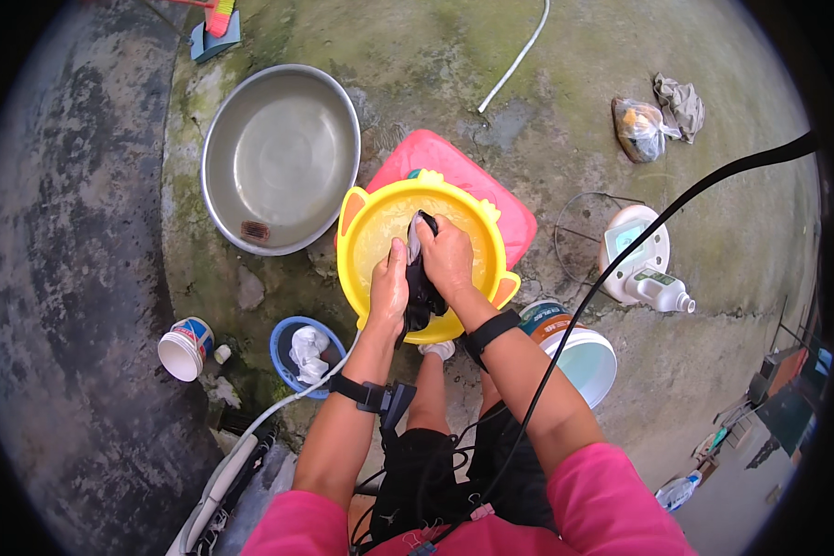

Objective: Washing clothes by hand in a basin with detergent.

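Over a yellow basin [354,264] with ear-shaped handles, I hold a black cloth [423,295] with a pale grey patch near its top end. My right hand [447,258] is closed round the upper part, its thumb lying along the edge. On the other side, my left hand [389,289] is closed on the lower part, thumb pointing up; its fingers are mostly hidden. The cloth hangs in folds between both palms. Water with a slight froth shows in the basin, which rests on a pink-red stool [519,222].
A large metal tub [352,139] stands at far left, with a blue basin [278,357] holding a white plastic bag nearer. At right are a bucket [612,371], a white stool [658,255] and a white bottle [660,290]. A black cable [653,222] crosses my right forearm; a hose [278,408] runs at left.
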A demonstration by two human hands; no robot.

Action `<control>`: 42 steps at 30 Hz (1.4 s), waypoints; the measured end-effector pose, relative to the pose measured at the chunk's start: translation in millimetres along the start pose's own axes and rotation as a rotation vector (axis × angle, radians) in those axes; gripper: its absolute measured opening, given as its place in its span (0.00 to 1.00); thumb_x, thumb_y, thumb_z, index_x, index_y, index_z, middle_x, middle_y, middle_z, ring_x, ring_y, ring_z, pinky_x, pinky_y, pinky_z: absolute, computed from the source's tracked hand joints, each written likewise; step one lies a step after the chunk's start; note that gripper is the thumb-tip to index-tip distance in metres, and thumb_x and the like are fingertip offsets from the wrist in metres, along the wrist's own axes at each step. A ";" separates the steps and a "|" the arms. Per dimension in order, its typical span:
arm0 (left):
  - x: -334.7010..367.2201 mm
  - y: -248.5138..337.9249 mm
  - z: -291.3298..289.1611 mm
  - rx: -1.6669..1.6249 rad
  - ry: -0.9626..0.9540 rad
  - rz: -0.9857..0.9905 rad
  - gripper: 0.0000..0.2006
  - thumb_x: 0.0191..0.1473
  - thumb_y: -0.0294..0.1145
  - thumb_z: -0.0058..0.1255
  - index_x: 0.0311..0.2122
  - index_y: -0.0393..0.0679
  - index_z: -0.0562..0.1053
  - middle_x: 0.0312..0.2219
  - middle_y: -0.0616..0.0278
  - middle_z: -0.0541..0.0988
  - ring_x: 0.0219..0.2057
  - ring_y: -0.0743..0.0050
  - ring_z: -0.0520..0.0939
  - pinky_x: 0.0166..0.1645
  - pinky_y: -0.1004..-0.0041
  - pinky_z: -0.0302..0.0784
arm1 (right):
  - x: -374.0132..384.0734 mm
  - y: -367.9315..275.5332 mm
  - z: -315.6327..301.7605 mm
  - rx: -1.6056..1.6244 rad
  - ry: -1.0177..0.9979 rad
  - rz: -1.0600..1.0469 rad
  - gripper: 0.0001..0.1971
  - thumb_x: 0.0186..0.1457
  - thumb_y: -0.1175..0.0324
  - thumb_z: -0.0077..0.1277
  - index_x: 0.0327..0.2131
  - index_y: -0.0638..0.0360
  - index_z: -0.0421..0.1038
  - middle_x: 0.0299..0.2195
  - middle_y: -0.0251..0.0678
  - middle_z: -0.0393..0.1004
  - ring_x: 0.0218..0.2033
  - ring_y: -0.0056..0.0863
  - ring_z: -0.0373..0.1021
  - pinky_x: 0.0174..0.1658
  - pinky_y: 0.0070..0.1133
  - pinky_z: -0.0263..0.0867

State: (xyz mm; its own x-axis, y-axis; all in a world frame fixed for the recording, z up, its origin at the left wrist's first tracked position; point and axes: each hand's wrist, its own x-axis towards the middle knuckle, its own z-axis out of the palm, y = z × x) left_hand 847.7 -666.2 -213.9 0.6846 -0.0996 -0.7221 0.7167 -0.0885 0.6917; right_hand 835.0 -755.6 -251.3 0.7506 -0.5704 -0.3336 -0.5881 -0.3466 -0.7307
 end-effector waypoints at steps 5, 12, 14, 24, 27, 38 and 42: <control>27.2 -9.2 -25.7 0.011 0.172 0.346 0.20 0.48 0.35 0.51 0.45 0.35 0.64 0.39 0.60 0.71 0.40 0.72 0.70 0.47 0.75 0.62 | 1.2 8.9 -9.8 -0.006 -0.152 0.213 0.21 0.47 0.57 0.48 0.40 0.63 0.64 0.32 0.52 0.69 0.35 0.47 0.67 0.39 0.33 0.61; 32.4 -41.0 -9.1 0.880 0.409 0.577 0.26 0.42 0.25 0.50 0.49 0.44 0.60 0.39 0.51 0.66 0.43 0.51 0.67 0.47 0.59 0.59 | -13.1 15.8 -0.2 -0.483 -0.089 -0.132 0.30 0.41 0.61 0.54 0.50 0.46 0.56 0.41 0.42 0.61 0.44 0.39 0.59 0.42 0.31 0.61; 32.8 -42.6 -1.1 1.028 0.377 0.509 0.26 0.42 0.26 0.49 0.51 0.48 0.60 0.38 0.51 0.66 0.42 0.50 0.67 0.46 0.56 0.59 | -12.2 17.7 0.8 -0.533 -0.130 -0.108 0.29 0.42 0.61 0.53 0.50 0.44 0.57 0.40 0.42 0.61 0.44 0.40 0.60 0.42 0.31 0.61; 53.3 -43.9 -3.3 1.338 0.071 0.290 0.24 0.52 0.34 0.34 0.56 0.54 0.54 0.53 0.43 0.55 0.54 0.45 0.56 0.56 0.53 0.47 | -6.6 42.9 18.0 -0.619 -0.096 -0.216 0.17 0.46 0.70 0.42 0.43 0.48 0.61 0.34 0.46 0.67 0.35 0.41 0.67 0.35 0.33 0.64; 52.9 -47.0 -2.2 1.186 0.111 0.217 0.22 0.54 0.35 0.29 0.56 0.48 0.54 0.53 0.43 0.55 0.55 0.44 0.54 0.58 0.54 0.44 | -5.7 46.8 21.8 -0.648 -0.052 -0.173 0.12 0.46 0.71 0.42 0.37 0.50 0.65 0.27 0.44 0.70 0.32 0.38 0.69 0.31 0.34 0.65; 49.2 -18.6 -4.0 -0.026 0.138 0.184 0.17 0.49 0.34 0.49 0.43 0.37 0.66 0.37 0.58 0.72 0.38 0.71 0.72 0.44 0.73 0.65 | -17.5 31.6 15.3 0.436 -0.106 0.009 0.18 0.40 0.64 0.52 0.36 0.63 0.69 0.43 0.44 0.60 0.47 0.40 0.56 0.50 0.27 0.52; 63.8 -29.3 -30.7 -0.367 0.021 0.011 0.14 0.52 0.36 0.43 0.42 0.40 0.67 0.35 0.62 0.72 0.34 0.75 0.73 0.39 0.75 0.70 | -47.7 -22.5 4.9 0.367 -0.124 -0.397 0.12 0.37 0.70 0.48 0.29 0.66 0.66 0.35 0.46 0.64 0.37 0.45 0.61 0.40 0.30 0.59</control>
State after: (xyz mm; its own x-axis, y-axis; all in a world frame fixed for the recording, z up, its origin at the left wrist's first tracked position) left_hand 874.4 -639.6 -280.6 0.6924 -0.0780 -0.7173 0.7066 0.2742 0.6523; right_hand 814.0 -717.0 -221.9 0.9362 -0.3490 -0.0418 -0.1259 -0.2219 -0.9669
